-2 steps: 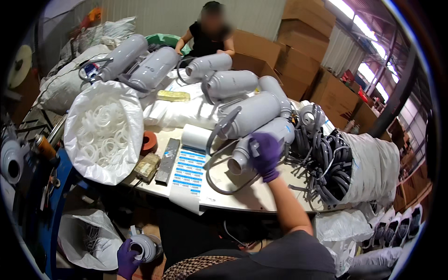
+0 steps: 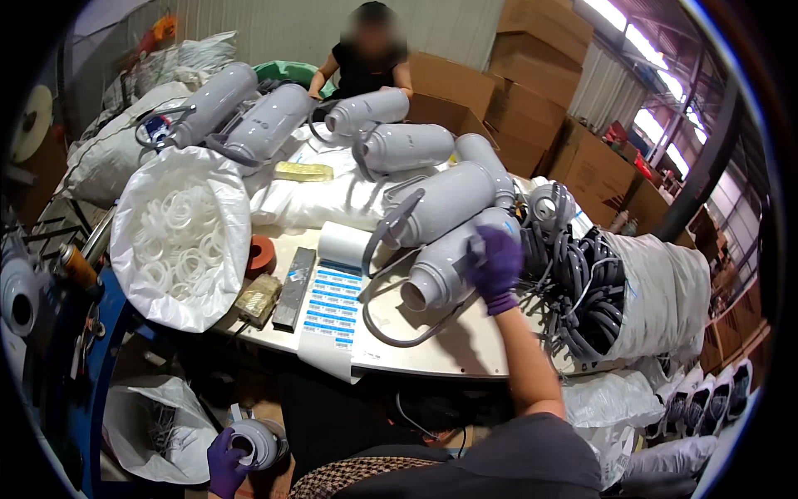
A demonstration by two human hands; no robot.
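Low at the left, my left hand [image 2: 226, 464], in a purple glove, is closed on the rim of a grey flask [image 2: 264, 445] whose round mouth tilts up towards me. My right hand [image 2: 497, 270], gloved alike and blurred, is over the table with its fingers curled. A small greyish thing shows at those fingers, too smeared to name. Just under and beside that hand lies a glossy grey flask [image 2: 440, 270], its open neck towards me. A curved grey strap [image 2: 407, 343] loops on the table in front of it.
More grey flasks [image 2: 420, 148] lie across the table. To the left stands a white sack of translucent rings [image 2: 179, 241]. Near it are a label sheet [image 2: 334, 303], a grey bar [image 2: 293, 289] and a reddish roll [image 2: 262, 255]. Dark straps [image 2: 582, 291] spill from a sack at right. A person [image 2: 366, 71] sits opposite.
My right hand has moved to the right, away from the neck of the flask on the table. The left hand keeps its hold, and the view has shifted slightly.
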